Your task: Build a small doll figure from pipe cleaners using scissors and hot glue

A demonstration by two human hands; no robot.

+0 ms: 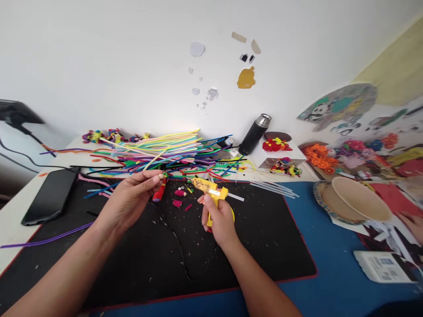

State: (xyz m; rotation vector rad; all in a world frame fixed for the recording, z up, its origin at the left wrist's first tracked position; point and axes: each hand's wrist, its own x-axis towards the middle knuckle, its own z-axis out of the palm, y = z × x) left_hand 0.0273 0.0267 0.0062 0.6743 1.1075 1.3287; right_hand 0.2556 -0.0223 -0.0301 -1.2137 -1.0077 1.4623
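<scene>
My left hand (132, 193) is closed in a pinch, with a small pale yellow piece (161, 176) at its fingertips. Whether that piece joins the pale strand just above the hand, I cannot tell. Beyond those fingers lies a red cylindrical thing (159, 193) with a green end, partly hidden. My right hand (218, 218) wraps round the handle of a yellow hot glue gun (211, 191), its nozzle pointing left toward my left hand. A translucent glue stick (236, 197) protrudes from its back. Between the hands, small magenta pieces (177, 203) rest on the black mat (264, 237).
A heap of colourful pipe cleaners (158, 152) lies along the wall, beside a black thermos (254, 134). Spare glue sticks (274, 188) lie at the mat's back right. A phone (51, 196) is at left; bowls (360, 198) and another person's hand (411, 224) are at right.
</scene>
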